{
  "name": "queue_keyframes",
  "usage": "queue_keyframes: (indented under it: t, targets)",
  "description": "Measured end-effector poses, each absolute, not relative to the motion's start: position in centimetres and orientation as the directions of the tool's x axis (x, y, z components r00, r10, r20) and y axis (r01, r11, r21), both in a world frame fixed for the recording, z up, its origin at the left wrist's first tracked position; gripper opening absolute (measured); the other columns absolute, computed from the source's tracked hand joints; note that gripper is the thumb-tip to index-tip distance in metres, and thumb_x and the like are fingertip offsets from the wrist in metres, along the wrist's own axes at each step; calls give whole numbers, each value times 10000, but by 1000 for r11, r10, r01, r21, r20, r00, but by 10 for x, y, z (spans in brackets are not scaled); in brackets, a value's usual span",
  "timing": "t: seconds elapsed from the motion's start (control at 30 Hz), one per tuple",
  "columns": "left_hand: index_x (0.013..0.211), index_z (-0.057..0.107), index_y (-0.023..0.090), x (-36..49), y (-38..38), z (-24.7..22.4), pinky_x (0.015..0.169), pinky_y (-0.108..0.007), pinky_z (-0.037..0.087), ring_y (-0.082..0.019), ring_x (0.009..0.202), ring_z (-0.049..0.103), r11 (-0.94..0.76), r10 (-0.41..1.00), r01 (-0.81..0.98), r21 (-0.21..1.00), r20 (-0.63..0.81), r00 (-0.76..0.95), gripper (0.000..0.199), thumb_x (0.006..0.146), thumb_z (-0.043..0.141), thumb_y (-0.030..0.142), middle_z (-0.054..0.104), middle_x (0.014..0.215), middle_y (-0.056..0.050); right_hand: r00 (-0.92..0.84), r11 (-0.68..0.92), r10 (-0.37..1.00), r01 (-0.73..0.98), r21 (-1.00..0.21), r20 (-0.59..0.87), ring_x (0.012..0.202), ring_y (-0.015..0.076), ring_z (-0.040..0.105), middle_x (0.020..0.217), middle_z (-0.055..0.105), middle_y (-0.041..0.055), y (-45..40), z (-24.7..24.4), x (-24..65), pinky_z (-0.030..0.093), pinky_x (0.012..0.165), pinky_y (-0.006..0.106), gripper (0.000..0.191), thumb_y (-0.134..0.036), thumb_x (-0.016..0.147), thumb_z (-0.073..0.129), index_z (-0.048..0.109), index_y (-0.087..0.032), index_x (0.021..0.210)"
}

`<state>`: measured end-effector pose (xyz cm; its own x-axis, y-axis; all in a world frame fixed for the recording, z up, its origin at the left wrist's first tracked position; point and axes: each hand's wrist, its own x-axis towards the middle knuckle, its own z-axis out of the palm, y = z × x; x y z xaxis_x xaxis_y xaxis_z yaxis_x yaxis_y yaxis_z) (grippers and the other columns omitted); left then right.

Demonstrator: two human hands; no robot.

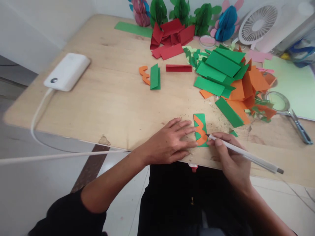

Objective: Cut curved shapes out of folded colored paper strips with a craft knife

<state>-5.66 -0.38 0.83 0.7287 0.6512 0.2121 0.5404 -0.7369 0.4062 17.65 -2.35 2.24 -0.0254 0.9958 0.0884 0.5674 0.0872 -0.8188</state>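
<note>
Watching from afar: lower centre-right of the frame, a wavy orange cutout [202, 137] lies on a green card [201, 117] near the front edge of the worktop [110, 98]. Left hand [173, 141] flat, fingers spread, tips at the cutout's left side; right hand [235, 167] grips a white pen [246, 154], point at its right edge. I read this as tracing; next move calls for steady pressure while the point follows the curves

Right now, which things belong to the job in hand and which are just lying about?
In the job: pen in right hand, orange cutout, green paper under it.

Seemingly lying about: white fan, cabled white device, blue paper figure, red folded papers.
</note>
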Motion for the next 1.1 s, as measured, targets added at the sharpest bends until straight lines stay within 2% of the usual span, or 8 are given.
queue_keyframes:
  t: [0.13, 0.27, 0.37, 0.47, 0.6, 0.8, 0.9, 1.1]
  targets:
    - [1262, 619, 329, -56, -5, 11, 1156, -544, 266, -302, 1387, 391, -735, 655, 548, 400, 209, 726, 330, 944, 537, 357, 506, 1453, -64, -17, 132, 989, 570, -811, 149, 856, 196, 700, 902, 742, 35, -23, 22, 175, 564, 793, 357, 240, -391, 946, 534, 670, -245, 1079]
    - [1225, 635, 274, -56, -7, 11, 1146, -528, 303, -299, 1380, 395, -736, 660, 538, 412, 260, 704, 314, 930, 537, 321, 513, 1438, -87, -37, 168, 983, 584, -794, 180, 856, 187, 703, 955, 742, 33, -23, 22, 173, 572, 799, 347, 238, -364, 953, 518, 663, -252, 1106]
    - [1196, 635, 197, -56, -8, 10, 1112, -483, 374, -270, 1291, 478, -716, 691, 535, 448, 348, 633, 302, 928, 522, 279, 611, 1286, -112, -32, 181, 978, 614, -768, 205, 864, 182, 709, 957, 751, 21, -23, 21, 172, 573, 785, 324, 226, -348, 945, 517, 665, -261, 1092]
    - [1098, 657, 173, -50, -8, 8, 1040, -445, 446, -234, 1113, 567, -621, 784, 582, 526, 397, 478, 234, 932, 514, 253, 667, 1069, -94, -27, 192, 974, 630, -752, 226, 883, 193, 719, 946, 762, 23, -21, 20, 170, 578, 794, 329, 218, -342, 924, 527, 667, -255, 1066]
    - [1002, 655, 182, -32, -4, 8, 954, -432, 484, -233, 1010, 581, -452, 891, 664, 595, 330, 311, 184, 912, 561, 312, 658, 989, -71, -38, 206, 972, 619, -758, 233, 895, 209, 725, 964, 763, 37, -21, 18, 170, 584, 803, 350, 218, -323, 897, 541, 655, -246, 1067]
    - [938, 629, 191, -3, 7, 14, 908, -430, 475, -257, 988, 547, -283, 959, 784, 553, 182, 218, 233, 828, 699, 384, 633, 963, -58, -57, 239, 966, 574, -784, 252, 901, 207, 726, 976, 758, 48, -21, 14, 171, 584, 815, 355, 227, -283, 892, 534, 643, -241, 1086]
    - [881, 629, 194, 4, 10, 18, 888, -429, 467, -252, 953, 547, -221, 975, 821, 526, 116, 188, 182, 824, 707, 349, 623, 929, -50, -54, 247, 964, 559, -792, 262, 925, 206, 722, 981, 757, 53, -21, 13, 172, 579, 837, 358, 228, -275, 892, 533, 643, -237, 1089]
    - [808, 631, 199, 11, 9, 18, 890, -439, 441, -249, 928, 551, -161, 987, 843, 513, 96, 131, 128, 793, 736, 272, 622, 895, -40, -72, 287, 952, 542, -790, 296, 960, 215, 718, 1024, 754, 69, -21, 8, 175, 570, 856, 371, 258, -245, 894, 515, 639, -239, 1120]
